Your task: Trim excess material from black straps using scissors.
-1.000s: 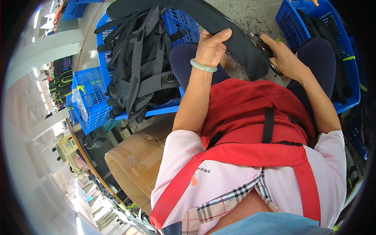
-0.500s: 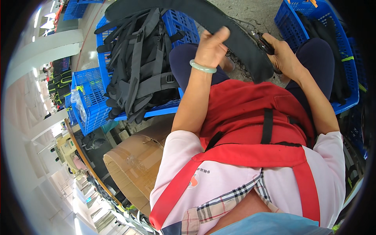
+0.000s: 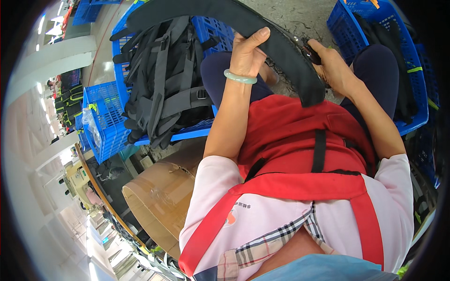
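Note:
A long, curved black padded belt [image 3: 293, 58] arches over my lap, its rounded end lying above the red apron [image 3: 300, 122]. My left hand [image 3: 248, 51] pinches its inner edge, thumb on top and the other fingers underneath. Beyond the belt's outer edge, my right hand [image 3: 335, 68] is closed around dark-handled scissors [image 3: 311, 54]. Their blades lie close along that edge, partly hidden, and I cannot tell whether they are apart. Thin dark threads show near the blades.
To the left, a blue crate [image 3: 176, 136] is heaped with black and grey straps [image 3: 161, 79]. Another blue crate [image 3: 417, 100] with black pieces stands at the right. A cardboard box [image 3: 157, 196] sits by my left elbow. Dark thread scraps litter the floor [image 3: 300, 18].
The belt's rounded end has dropped slightly toward my lap. My left hand has shifted a little left and up, and the scissors in my right hand have moved slightly left along the edge.

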{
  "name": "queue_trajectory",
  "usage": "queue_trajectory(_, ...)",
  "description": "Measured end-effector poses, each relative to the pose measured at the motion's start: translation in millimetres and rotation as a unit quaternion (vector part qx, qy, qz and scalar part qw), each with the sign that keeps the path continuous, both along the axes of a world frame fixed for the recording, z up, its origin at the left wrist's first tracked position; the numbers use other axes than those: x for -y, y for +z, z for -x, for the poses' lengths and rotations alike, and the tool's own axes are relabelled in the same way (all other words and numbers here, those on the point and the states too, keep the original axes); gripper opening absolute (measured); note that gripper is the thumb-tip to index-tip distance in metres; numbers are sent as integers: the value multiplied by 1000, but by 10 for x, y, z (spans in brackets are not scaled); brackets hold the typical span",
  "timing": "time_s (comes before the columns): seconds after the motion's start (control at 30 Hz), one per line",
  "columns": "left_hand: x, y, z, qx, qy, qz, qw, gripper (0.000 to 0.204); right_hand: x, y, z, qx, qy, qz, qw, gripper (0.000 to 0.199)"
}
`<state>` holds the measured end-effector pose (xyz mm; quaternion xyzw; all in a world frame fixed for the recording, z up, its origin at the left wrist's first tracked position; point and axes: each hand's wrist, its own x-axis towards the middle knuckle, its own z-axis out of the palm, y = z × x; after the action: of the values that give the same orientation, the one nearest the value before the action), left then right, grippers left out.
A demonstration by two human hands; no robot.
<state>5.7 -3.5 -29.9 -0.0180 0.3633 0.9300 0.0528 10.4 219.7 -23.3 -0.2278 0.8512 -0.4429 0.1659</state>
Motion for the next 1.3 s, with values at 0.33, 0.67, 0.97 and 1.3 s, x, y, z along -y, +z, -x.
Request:
queue_trajectory(0.33, -94, -63, -72, -8, -27, 12, 1000, 14, -56, 20, 5, -14, -14, -7, 1000, 25)
queue_trajectory(0.67, 55, 28, 40, 34, 23, -27, 999, 13, 6, -14, 29, -31, -8, 6, 999, 28)
queue_trajectory(0.97, 4, 0, -29, 2, 17, -7, 1000, 11, 128, 59, 51, -38, 17, 55, 998, 38)
queue_trajectory(1.3, 173, 18, 23, -3, 10, -13, 1000, 19, 64, 103, 107, 23, 45, 12, 999, 44)
